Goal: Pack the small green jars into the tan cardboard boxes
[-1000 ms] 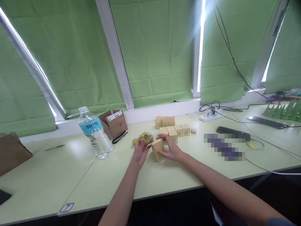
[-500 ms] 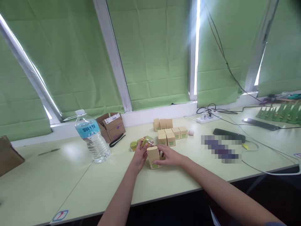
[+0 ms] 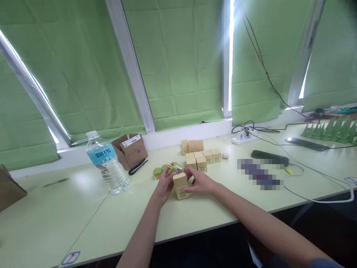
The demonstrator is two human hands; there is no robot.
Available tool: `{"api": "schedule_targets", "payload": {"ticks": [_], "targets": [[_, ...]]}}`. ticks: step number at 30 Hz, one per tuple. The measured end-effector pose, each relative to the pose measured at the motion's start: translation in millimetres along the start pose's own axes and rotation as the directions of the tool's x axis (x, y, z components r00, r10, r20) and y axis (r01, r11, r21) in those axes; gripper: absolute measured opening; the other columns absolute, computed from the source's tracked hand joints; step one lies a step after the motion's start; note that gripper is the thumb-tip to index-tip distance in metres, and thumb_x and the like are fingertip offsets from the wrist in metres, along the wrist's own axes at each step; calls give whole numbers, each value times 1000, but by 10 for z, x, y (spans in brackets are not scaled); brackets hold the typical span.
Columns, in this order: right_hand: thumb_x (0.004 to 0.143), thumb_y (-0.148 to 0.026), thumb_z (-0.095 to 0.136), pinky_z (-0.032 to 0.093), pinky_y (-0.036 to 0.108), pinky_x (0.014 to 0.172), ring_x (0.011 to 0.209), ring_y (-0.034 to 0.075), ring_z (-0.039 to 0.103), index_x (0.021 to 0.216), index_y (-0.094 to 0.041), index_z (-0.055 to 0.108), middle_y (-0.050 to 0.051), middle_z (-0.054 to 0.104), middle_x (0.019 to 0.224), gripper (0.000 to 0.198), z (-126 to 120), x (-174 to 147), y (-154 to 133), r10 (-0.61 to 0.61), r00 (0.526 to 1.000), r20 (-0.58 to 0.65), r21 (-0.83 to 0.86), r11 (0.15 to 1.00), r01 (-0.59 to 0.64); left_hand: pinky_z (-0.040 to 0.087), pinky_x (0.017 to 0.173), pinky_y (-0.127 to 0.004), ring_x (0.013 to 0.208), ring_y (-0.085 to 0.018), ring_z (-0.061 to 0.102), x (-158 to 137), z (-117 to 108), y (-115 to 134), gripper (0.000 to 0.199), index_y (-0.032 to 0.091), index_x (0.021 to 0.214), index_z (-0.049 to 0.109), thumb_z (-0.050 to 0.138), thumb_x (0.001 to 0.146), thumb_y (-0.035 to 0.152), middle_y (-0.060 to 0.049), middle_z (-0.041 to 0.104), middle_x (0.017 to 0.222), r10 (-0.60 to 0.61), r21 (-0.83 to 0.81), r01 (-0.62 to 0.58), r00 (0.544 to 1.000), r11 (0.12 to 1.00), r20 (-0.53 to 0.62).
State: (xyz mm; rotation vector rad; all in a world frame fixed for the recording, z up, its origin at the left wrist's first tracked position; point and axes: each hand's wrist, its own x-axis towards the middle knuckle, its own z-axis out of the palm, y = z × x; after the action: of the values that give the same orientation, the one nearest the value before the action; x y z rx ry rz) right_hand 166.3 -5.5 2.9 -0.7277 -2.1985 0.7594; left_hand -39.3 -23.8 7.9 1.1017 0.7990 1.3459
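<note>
My left hand [image 3: 164, 188] is closed around a small clear jar [image 3: 177, 168] with a green lid, held tilted just above the table. Right in front of it, a small tan cardboard box [image 3: 180, 182] with a green label stands upright with its top raised. My right hand [image 3: 203, 181] grips this box from the right, thumb on its front and fingers behind, their tips close to the jar. More green-topped jars [image 3: 157, 172] sit just beyond my left hand. Behind my right hand, several similar tan boxes [image 3: 201, 163] stand in a group.
A large water bottle [image 3: 107, 163] and an open brown carton [image 3: 130, 150] with a black strap [image 3: 138, 166] stand to the left. On the right lie a power strip [image 3: 245, 137], a dark device [image 3: 270, 158], a phone [image 3: 307, 144] and loose cables. A small pink item [image 3: 225, 155] lies beside the boxes.
The jar in my left hand has turned a little, and more of its clear side shows. My right fingers have bent slightly near it. The view has shifted a little.
</note>
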Motion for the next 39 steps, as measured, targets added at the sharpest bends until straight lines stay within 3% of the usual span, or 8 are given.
{"api": "schedule_targets", "payload": {"ticks": [6,10,16,23,33,39], "targets": [[69,-49,81,58,31,64,96,23,65,117,-26,42,5,66,103,66,-15,12,74,22,999,-26,37,999,-21,48,96,-32,115,-28,61,116,-77,-80,67,18,116,63,90,58,39,-12,67,121,86,156,-87,996,984,17],[68,-49,81,57,31,63,94,23,65,115,-26,42,4,65,100,65,-14,18,80,36,999,-25,66,997,-34,46,97,-35,116,-29,60,97,-72,-68,65,17,121,64,85,65,43,-13,67,121,73,192,-91,992,977,102],[68,-47,81,57,30,62,95,23,65,112,-27,41,4,65,100,63,-28,6,66,45,998,-32,100,994,-41,48,87,-31,108,-27,62,51,-63,-33,54,17,119,66,79,72,42,-12,69,114,-9,220,-30,985,975,172],[70,-44,80,56,29,62,99,23,64,122,-28,40,5,65,104,67,-28,-8,64,34,999,-14,98,995,-32,45,79,-27,97,-21,63,56,-83,-25,43,19,110,69,76,75,43,-8,70,106,-86,337,32,986,941,146],[76,-46,76,57,31,64,100,24,64,130,-27,40,8,67,112,68,-24,-5,71,74,997,-24,102,992,-71,46,85,-29,100,-22,63,-5,33,0,45,19,112,69,63,85,54,-8,70,108,-87,255,52,987,966,131],[83,-45,69,59,31,68,105,24,64,132,-26,49,9,67,119,56,-50,-10,44,21,1000,-11,142,990,-19,48,82,-30,98,-21,63,29,-9,-25,47,20,112,65,65,82,57,-8,68,110,-61,238,45,996,970,63]]}}
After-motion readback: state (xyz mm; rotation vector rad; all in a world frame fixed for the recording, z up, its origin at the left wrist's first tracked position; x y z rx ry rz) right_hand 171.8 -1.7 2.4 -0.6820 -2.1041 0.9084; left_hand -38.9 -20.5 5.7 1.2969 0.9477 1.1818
